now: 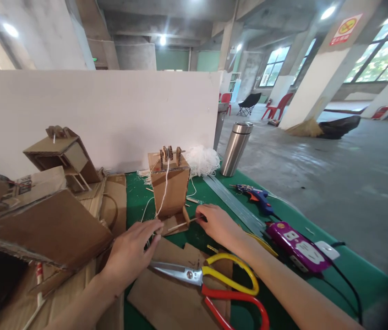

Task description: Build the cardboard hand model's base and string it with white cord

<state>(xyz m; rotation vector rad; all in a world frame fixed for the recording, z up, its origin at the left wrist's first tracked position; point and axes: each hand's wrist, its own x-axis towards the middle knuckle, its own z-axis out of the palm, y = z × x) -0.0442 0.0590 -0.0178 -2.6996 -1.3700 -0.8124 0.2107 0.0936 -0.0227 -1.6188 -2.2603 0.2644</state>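
A small cardboard model point(169, 190) stands on the green table, with notched cardboard wheels point(166, 153) on top. White string point(165, 190) hangs from the wheels down its front to my left hand point(133, 250). The fingers of that hand are closed around the string, near the model's low base. With closed fingertips, my right hand point(216, 222) grips the outer end of a thin wooden stick point(180, 226) that passes through an upright cardboard piece point(186, 215) on the base. Scissors point(190, 275) with yellow and red handles lie on flat cardboard point(169, 300) below my hands.
Larger cardboard constructions point(49, 224) fill the left side. A white panel point(94, 114) rises behind. To the right are a steel flask point(237, 149), tangled white string point(203, 160), clear glue sticks point(235, 201), a blue glue gun point(257, 197) and a purple box point(297, 245) with a black cable.
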